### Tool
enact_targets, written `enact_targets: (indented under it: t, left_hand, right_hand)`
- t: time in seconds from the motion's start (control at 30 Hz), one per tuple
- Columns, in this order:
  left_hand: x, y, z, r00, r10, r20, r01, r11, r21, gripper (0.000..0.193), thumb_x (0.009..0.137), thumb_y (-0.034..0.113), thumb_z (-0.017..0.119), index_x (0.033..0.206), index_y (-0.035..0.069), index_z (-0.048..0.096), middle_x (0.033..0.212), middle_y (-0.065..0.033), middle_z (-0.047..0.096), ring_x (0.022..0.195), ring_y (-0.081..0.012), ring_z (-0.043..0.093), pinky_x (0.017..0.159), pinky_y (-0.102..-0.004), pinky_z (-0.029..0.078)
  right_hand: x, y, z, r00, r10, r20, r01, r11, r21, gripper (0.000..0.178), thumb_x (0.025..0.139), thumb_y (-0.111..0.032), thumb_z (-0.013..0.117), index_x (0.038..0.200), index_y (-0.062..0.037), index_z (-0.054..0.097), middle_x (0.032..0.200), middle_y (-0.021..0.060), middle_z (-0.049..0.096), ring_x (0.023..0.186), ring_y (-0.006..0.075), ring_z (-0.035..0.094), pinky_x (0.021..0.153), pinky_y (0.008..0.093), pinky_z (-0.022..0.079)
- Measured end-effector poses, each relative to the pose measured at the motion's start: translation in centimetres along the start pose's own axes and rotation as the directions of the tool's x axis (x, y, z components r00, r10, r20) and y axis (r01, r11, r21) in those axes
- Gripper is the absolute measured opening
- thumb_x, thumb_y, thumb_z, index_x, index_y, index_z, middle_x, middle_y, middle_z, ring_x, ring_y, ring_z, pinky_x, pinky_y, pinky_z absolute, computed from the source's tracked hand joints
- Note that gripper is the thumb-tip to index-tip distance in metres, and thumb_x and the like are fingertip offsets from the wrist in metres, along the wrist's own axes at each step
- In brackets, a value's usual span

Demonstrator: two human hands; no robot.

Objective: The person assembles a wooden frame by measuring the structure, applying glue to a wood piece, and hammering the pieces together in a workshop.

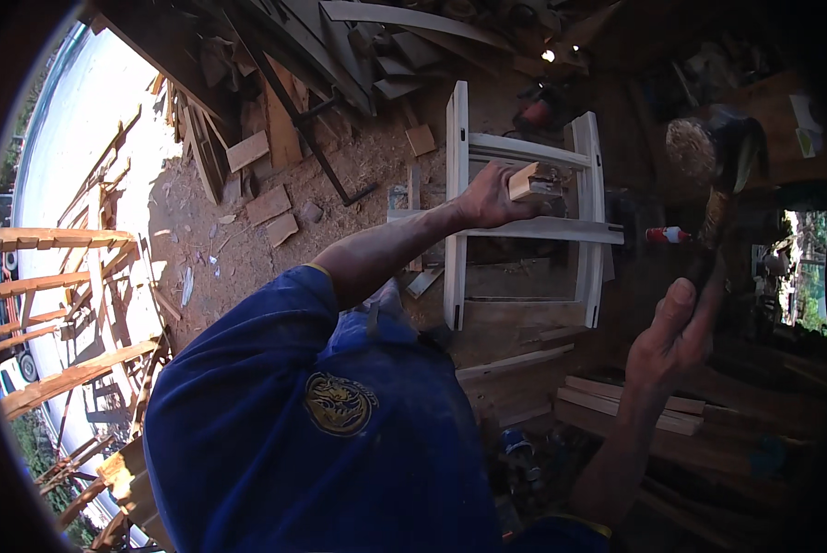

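Observation:
My left hand (494, 195) is closed round a short wooden block (527, 182), holding it over a pale wooden frame (459, 267). The frame has two long side pieces with slots cut in them, joined by several crosspieces. To the right, my right hand (673, 339) grips the dark handle of a mallet (694, 149). Its thick head is raised well beyond the hand, past the frame's right side, and has a rough, worn round face. Between the mallet and the frame lies a small red and white bottle (668, 234).
Boards and offcuts (367, 55) are heaped at the far side. Wood scraps (266, 205) and shavings litter the ground to the left. Long strips of timber (630, 404) lie near my right forearm. Beams (58, 238) stand in bright sun at the far left.

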State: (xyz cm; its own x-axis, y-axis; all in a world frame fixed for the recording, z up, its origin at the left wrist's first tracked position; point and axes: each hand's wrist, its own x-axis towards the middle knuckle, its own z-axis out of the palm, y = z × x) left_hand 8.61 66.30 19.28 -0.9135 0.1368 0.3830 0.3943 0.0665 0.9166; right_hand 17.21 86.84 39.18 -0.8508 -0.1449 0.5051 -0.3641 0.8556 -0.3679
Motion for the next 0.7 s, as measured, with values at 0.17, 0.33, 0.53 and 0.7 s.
enact_targets:
  t: [0.17, 0.33, 0.53, 0.7]
  left_hand:
    - [0.3, 0.5, -0.6, 0.974, -0.173, 0.15, 0.142, 0.971, 0.194, 0.04, 0.074, 0.024, 0.073, 0.105, 0.001, 0.062, 0.09, -0.0108, 0.069, 0.084, -0.0191, 0.067, 0.081, -0.0314, 0.051]
    - [0.2, 1.1, -0.3, 0.987, -0.144, 0.076, 0.14, 0.989, 0.045, 0.04, 0.075, 0.024, 0.075, 0.106, 0.002, 0.063, 0.089, -0.0108, 0.069, 0.082, -0.0198, 0.067, 0.08, -0.0318, 0.052]
    - [0.1, 1.1, 0.1, 0.995, -0.087, 0.042, 0.086, 0.996, 0.009, 0.042, 0.076, 0.025, 0.076, 0.108, 0.002, 0.063, 0.095, -0.0118, 0.07, 0.085, -0.0172, 0.066, 0.084, -0.0334, 0.05]
    - [-0.3, 0.0, 0.3, 0.969, -0.24, 0.056, 0.243, 0.969, -0.056, 0.044, 0.074, 0.021, 0.078, 0.11, 0.001, 0.062, 0.094, -0.0112, 0.069, 0.09, -0.0191, 0.066, 0.083, -0.0341, 0.051]
  right_hand:
    - [0.3, -1.0, -0.6, 0.842, 0.114, 0.528, 0.101, 0.927, -0.361, 0.041, 0.1, -0.025, 0.049, 0.137, -0.0078, 0.048, 0.101, 0.0162, 0.067, 0.088, 0.0323, 0.069, 0.072, 0.0418, 0.055]
    - [1.3, -0.6, -0.7, 0.979, -0.177, 0.106, 0.181, 0.983, -0.034, 0.042, 0.099, -0.021, 0.051, 0.138, -0.009, 0.047, 0.109, 0.0203, 0.065, 0.092, 0.0353, 0.068, 0.07, 0.0425, 0.054]
    - [-0.4, -0.1, 0.1, 0.808, 0.097, 0.581, 0.089, 0.955, -0.284, 0.044, 0.096, -0.021, 0.056, 0.137, -0.0093, 0.048, 0.104, 0.0214, 0.066, 0.092, 0.035, 0.068, 0.069, 0.0422, 0.055]
    - [-1.1, -0.9, 0.4, 0.967, -0.048, 0.25, 0.065, 0.996, -0.058, 0.044, 0.095, -0.026, 0.058, 0.135, -0.0115, 0.05, 0.087, 0.0172, 0.065, 0.077, 0.0326, 0.068, 0.061, 0.0414, 0.054]
